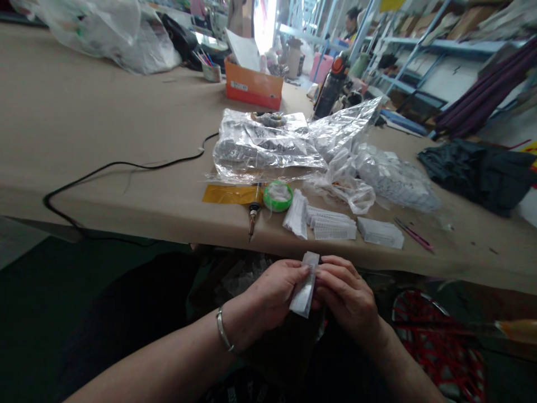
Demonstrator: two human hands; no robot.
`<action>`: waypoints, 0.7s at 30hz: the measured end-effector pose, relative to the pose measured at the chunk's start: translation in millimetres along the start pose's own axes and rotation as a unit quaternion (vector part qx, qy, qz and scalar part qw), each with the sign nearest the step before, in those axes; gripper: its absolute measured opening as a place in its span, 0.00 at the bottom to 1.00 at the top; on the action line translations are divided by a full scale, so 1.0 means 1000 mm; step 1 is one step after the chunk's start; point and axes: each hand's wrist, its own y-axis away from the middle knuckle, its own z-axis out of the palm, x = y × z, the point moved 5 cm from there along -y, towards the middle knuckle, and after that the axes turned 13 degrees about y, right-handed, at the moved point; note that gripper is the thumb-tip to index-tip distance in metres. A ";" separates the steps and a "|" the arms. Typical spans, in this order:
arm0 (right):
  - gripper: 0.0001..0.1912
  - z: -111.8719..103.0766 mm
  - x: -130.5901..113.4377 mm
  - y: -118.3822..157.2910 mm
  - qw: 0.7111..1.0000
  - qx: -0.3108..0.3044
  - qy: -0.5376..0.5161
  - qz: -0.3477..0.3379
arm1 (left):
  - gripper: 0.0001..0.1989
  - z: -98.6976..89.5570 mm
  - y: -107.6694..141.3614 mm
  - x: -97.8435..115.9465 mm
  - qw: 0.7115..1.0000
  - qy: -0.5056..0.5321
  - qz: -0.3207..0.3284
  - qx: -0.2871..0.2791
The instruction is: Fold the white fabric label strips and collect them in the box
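My left hand [279, 288] pinches a narrow white strip packet [305, 291] between thumb and fingers, just off the table's front edge. On the packet's other side, my right hand [348, 291] has its fingers closed against the edge. Above the hands, stacks of white printed strips [331, 224] lie near the table edge, with a fanned bundle [297, 215] to their left and another stack [381, 232] to their right. Left of these are a green-rimmed round container [277, 196] and a soldering-iron-like tool [252, 218] with its tip towards me.
Clear plastic bags [268, 145] lie behind the strips. Pink tweezers [415, 234] rest at the right. A black cable [126, 164] crosses the table's left side. An orange box [254, 84] and a dark bottle [330, 89] stand farther back. A person [351, 22] is in the background.
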 end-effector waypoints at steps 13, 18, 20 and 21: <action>0.12 -0.024 0.103 0.056 0.946 0.060 0.258 0.189 | 0.07 -0.006 0.003 -0.001 0.993 -0.075 -0.007 0.086; 0.05 -0.046 0.084 0.041 0.948 0.127 0.198 0.214 | 0.08 -0.006 0.005 -0.001 0.993 -0.076 -0.015 0.094; 0.07 -0.046 0.057 0.030 0.958 0.162 0.127 0.201 | 0.08 -0.006 0.006 -0.003 0.994 -0.065 -0.022 0.088; 0.09 -0.042 0.040 0.024 0.969 0.163 0.075 0.171 | 0.08 -0.006 0.006 -0.004 0.995 -0.055 -0.024 0.081</action>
